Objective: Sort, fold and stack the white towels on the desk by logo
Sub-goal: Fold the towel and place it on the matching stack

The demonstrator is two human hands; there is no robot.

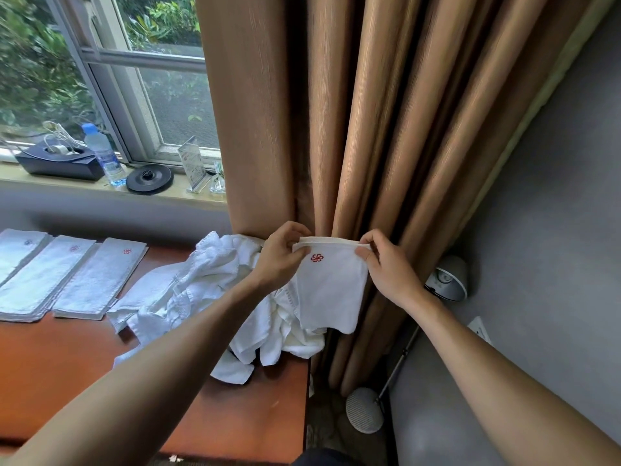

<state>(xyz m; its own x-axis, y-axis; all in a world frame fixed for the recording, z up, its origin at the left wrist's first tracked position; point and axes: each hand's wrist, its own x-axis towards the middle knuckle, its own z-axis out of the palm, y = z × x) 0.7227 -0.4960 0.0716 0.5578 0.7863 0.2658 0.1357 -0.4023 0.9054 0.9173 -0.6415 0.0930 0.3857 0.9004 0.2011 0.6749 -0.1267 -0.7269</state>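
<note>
Brown curtains [336,112] hang behind the desk [50,364]. At frame centre a white towel [331,290] with a red logo [316,257] is pinched along its top edge by the left hand [280,255] and the right hand [386,267], set apart. One folded red-logo stack [100,277] lies at middle left, seemingly nearer the left hand.

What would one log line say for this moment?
left hand: pinches towel top edge | right hand: pinches same edge | logo: red | pile: unsorted | stacks: three, folded
</note>
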